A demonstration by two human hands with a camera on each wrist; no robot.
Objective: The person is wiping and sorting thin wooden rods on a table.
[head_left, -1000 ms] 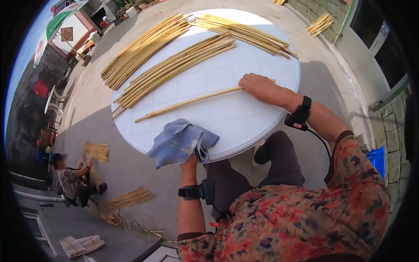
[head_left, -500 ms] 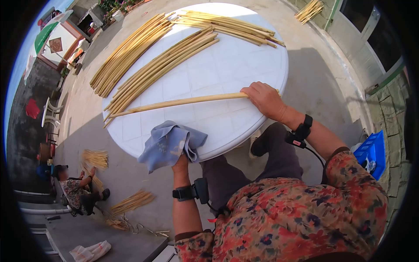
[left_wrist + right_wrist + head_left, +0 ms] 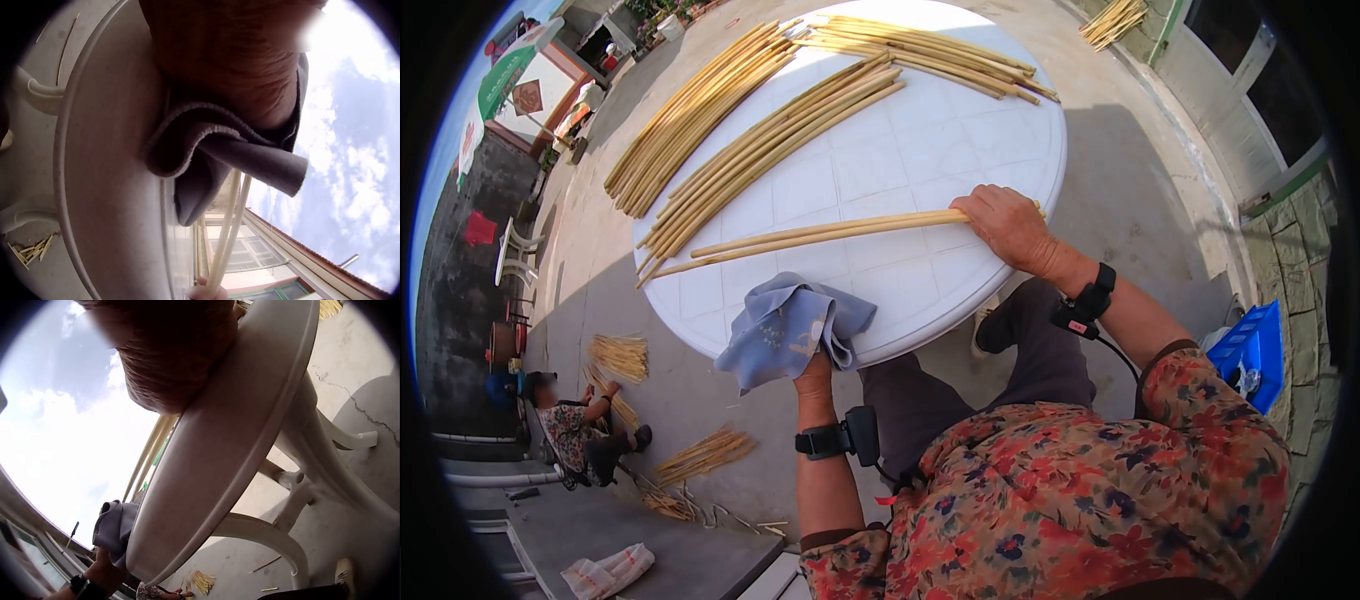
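Note:
In the head view, my right hand (image 3: 1007, 228) grips the right ends of two long, pale yellow stalks (image 3: 830, 233) that extend leftward over the white table (image 3: 990, 160). Their left ends stand slightly apart. My left hand (image 3: 813, 374) is at the table's front edge, holding a blue-grey cloth (image 3: 785, 325); the fingers are mostly hidden under its folds. The left wrist view has the cloth (image 3: 250, 156) bunched below the hand, with the two stalks (image 3: 230, 231) beyond it. From the right wrist, the stalks (image 3: 150, 447) run from my hand towards the cloth.
Bundles of similar stalks lie on the table: one at the far left (image 3: 700, 115), one in the middle (image 3: 775, 150), one at the back right (image 3: 940, 55). Another person (image 3: 580, 430) sits at the lower left beside stalk piles (image 3: 705, 452). A blue crate (image 3: 1250, 350) stands at the right.
The head view has shifted. The stalks in my right hand now reach further left past the cloth, and their left ends have spread apart. My left hand keeps the cloth at the edge.

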